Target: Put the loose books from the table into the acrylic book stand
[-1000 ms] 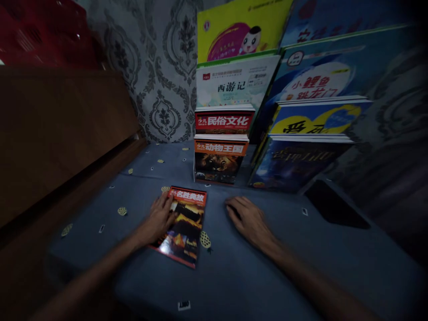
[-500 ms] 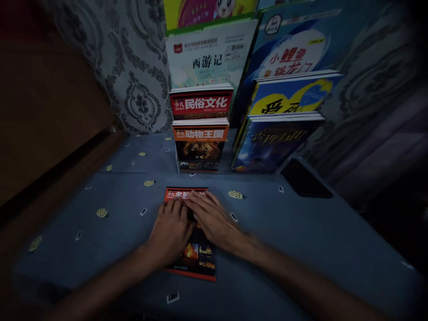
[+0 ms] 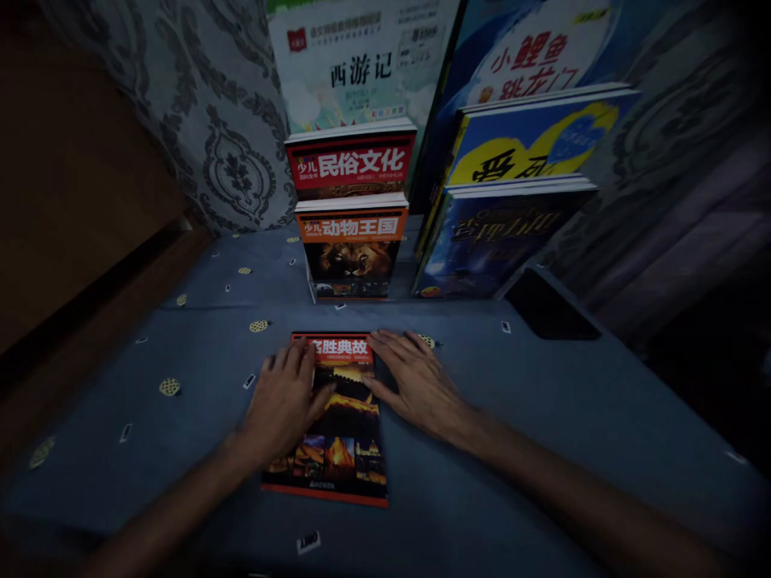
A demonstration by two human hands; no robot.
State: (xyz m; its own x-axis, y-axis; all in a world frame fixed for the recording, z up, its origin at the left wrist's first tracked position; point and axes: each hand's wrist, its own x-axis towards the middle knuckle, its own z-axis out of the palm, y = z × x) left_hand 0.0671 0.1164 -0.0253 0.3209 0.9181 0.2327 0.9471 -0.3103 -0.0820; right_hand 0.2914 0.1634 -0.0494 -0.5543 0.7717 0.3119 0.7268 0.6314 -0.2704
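Note:
A book (image 3: 343, 413) with a black cover, a red title band and small photos lies flat on the blue patterned tablecloth (image 3: 205, 433). My left hand (image 3: 286, 393) rests open over the book's left side, thumb on the cover and fingers near the upper left corner. At the right edge is my right hand (image 3: 415, 381), also open, its thumb and fingertips touching the book's edge and upper right corner. Both hands lie flat with fingers loosely spread. Between them most of the cover shows; part of its left side is hidden by my left hand.
Behind the flat book, an orange lion book (image 3: 352, 253) and a red book (image 3: 355, 164) stand upright in a row. To their right stand a dark blue book (image 3: 494, 245) and a blue-and-yellow book (image 3: 536, 140). A black flat object (image 3: 551, 305) lies at the right.
My hands have moved apart from the middle of the cover, the left one leftward and the right one to the right edge. More of the cover shows, and the view has shifted closer.

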